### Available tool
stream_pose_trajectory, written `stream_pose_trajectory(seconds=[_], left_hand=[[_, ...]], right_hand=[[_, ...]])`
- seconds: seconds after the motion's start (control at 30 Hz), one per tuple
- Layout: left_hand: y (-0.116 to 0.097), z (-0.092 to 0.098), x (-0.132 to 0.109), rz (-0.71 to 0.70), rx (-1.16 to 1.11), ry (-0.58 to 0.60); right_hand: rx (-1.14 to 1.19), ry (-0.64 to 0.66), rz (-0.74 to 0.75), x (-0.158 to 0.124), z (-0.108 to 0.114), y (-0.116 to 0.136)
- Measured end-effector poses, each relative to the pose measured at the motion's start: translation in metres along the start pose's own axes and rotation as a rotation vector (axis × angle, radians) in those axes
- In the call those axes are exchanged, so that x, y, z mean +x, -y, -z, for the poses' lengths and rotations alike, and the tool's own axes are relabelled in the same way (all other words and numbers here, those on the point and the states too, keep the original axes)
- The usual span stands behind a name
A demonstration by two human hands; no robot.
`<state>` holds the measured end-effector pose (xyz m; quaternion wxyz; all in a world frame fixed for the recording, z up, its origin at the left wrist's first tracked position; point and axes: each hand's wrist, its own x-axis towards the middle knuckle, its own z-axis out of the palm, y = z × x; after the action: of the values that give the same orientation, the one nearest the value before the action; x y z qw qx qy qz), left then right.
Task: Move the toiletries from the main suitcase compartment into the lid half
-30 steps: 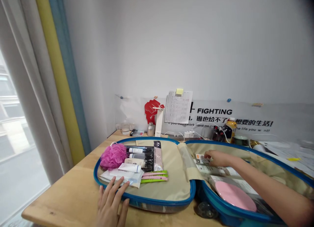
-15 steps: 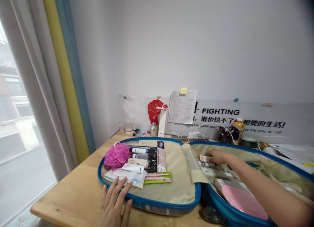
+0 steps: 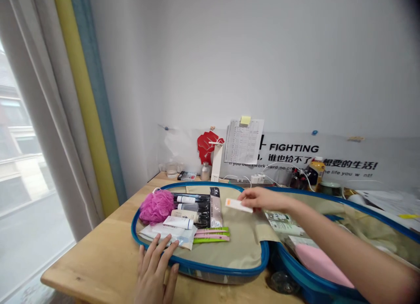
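Observation:
My right hand pinches a small flat white box with an orange mark above the left half of an open blue-rimmed suitcase. With fingers spread, my left hand rests at that half's front rim, beside a white plastic packet. A pink bath puff, a white tube, other small tubes, a black-and-pink package and green and pink sachets lie in the left half.
The suitcase's right half holds a pink pouch, more tubes and clear bags. Behind it stand a yellow-labelled bottle, a white lamp and a power strip with cables. A dark round object sits by the hinge; a curtained window is at left.
My right hand has lifted the small white box out of the suitcase's right half and carried it left, over the other half. My left hand has stayed at the rim.

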<state>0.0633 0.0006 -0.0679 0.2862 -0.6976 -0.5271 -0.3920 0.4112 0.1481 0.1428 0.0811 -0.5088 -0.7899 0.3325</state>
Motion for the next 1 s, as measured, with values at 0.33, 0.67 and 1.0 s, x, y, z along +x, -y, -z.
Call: stream_pose_trajectory(seconds=[0.33,0.67,1.0], left_hand=[[-0.002,0.003,0.004,-0.035,0.018,-0.012],[0.002,0.001,0.001,-0.042,0.024,0.003],[-0.001,0.004,0.005,-0.027,-0.022,-0.037]], right_hand=[[-0.031,0.277,-0.007,0.039,-0.108,0.046],[-0.287,0.142,0.136,0.029,-0.119,0.067],[-0.434,-0.114,0.011,0.018,0.011,0.006]])
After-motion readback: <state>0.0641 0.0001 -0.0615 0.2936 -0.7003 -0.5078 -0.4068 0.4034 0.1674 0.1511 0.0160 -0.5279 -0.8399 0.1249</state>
